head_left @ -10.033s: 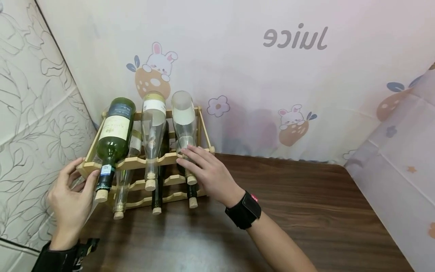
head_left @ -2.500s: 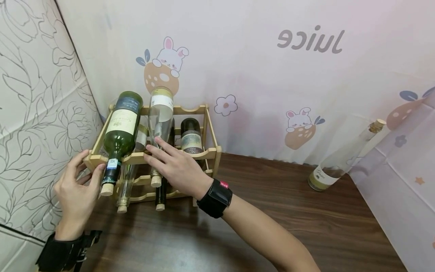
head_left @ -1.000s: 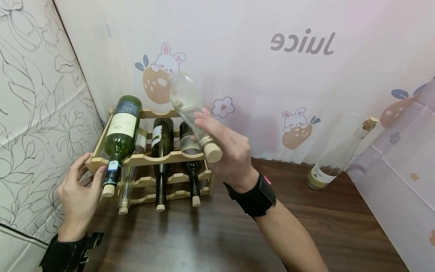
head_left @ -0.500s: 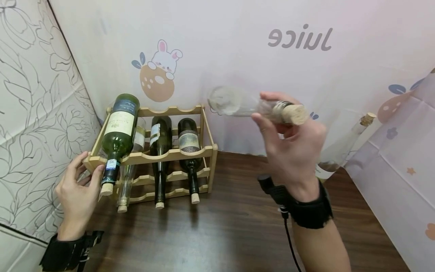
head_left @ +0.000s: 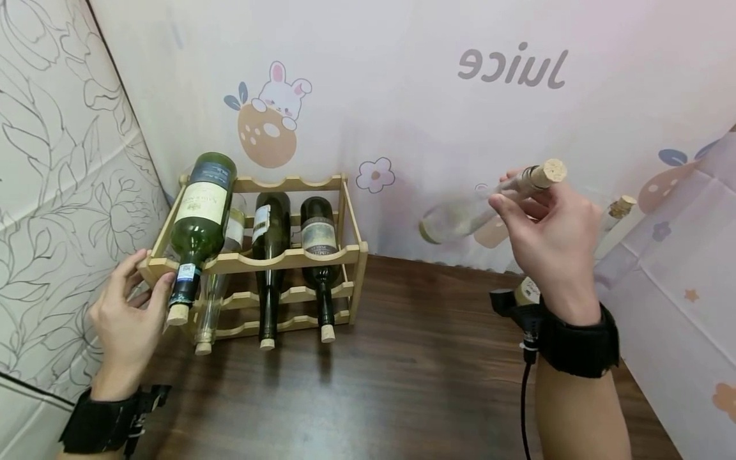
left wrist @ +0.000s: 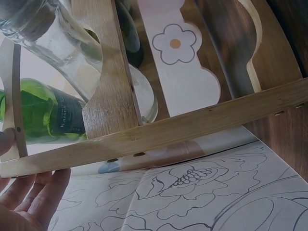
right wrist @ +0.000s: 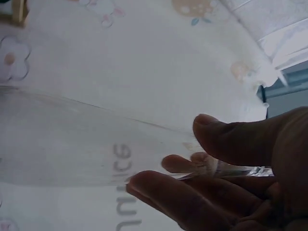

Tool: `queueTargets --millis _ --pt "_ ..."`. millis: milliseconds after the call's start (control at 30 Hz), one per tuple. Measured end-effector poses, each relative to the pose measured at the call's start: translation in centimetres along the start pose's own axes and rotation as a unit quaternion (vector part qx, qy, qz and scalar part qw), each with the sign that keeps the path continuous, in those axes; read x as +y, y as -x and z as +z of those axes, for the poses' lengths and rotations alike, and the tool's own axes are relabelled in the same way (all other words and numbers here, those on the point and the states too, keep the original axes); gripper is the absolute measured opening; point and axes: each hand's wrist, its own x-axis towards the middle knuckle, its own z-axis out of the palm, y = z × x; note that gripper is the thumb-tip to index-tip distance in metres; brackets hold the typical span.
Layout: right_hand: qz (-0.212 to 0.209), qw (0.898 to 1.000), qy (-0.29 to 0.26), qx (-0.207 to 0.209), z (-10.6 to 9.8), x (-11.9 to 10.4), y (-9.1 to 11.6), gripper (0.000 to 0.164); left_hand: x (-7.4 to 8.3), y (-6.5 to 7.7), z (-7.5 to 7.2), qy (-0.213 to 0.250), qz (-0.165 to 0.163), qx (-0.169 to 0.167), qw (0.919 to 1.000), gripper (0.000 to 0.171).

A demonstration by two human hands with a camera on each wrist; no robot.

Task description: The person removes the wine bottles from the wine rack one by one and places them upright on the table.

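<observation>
My left hand (head_left: 129, 313) grips the front left corner of the wooden wine rack (head_left: 244, 260), thumb in front and fingers around the side; the left wrist view shows those fingers (left wrist: 41, 197) under a rail. In my right hand (head_left: 560, 236) a clear glass bottle (head_left: 457, 217) is held by its neck, thumb opposite fingers. It hangs tilted above the table, cork up to the right and base down to the left. A corked green wine bottle (head_left: 198, 214) lies on the rack's top tier, neck forward, close beside my left thumb.
Lower in the rack lie a clear bottle (head_left: 209, 313), a dark bottle (head_left: 268, 306) and a labelled dark bottle (head_left: 318, 211). Behind my right hand stands another corked clear bottle (head_left: 622, 206), mostly hidden. The brown table (head_left: 414, 358) meets a patterned curtain (head_left: 402, 76) at the back.
Two clear bottles have left the top tier. One stands at the right; my right hand has carried the other rightward, its base swinging downward. My left hand stays on the rack.
</observation>
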Motion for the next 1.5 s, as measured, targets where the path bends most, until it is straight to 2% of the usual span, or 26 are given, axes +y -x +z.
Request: queueTargets --millis 167,333,433,600,900,1067,1333,1500 --pt "0.052 0.994 0.090 -0.046 -0.6 3.9 -0.7 0.023 -0.1 0.3 -0.1 -0.009 -0.003 0.001 1.0000 0.054" --pt "0.092 0.977 0.164 -0.104 -1.3 7.8 -1.5 0.028 -0.3 0.6 -0.3 -0.005 -0.006 0.005 1.0000 0.054" --pt "0.126 0.967 0.179 -0.133 -1.6 9.5 -1.7 0.032 -0.5 0.6 -0.5 -0.003 0.000 0.009 1.0000 0.053" --pt "0.177 0.954 0.176 -0.164 -2.0 11.8 -1.4 0.038 -0.7 0.2 -0.7 -0.006 0.012 0.010 0.9999 0.054" --pt "0.198 0.942 0.185 -0.196 -2.6 14.0 -2.6 0.055 -0.5 -0.4 -0.1 0.006 0.000 0.009 0.9999 0.053" --pt "0.198 0.938 0.191 -0.210 -2.3 14.8 -3.3 0.056 -0.4 -0.2 0.0 0.012 -0.005 0.009 0.9999 0.053" --pt "0.253 0.929 0.160 -0.218 -2.4 16.6 -3.1 0.064 -0.5 -0.2 0.3 0.012 -0.002 0.000 0.9999 0.056" --pt "0.253 0.925 0.163 -0.233 -2.3 17.2 -4.2 0.071 -0.6 -0.2 0.3 0.010 -0.002 0.005 0.9999 0.055"
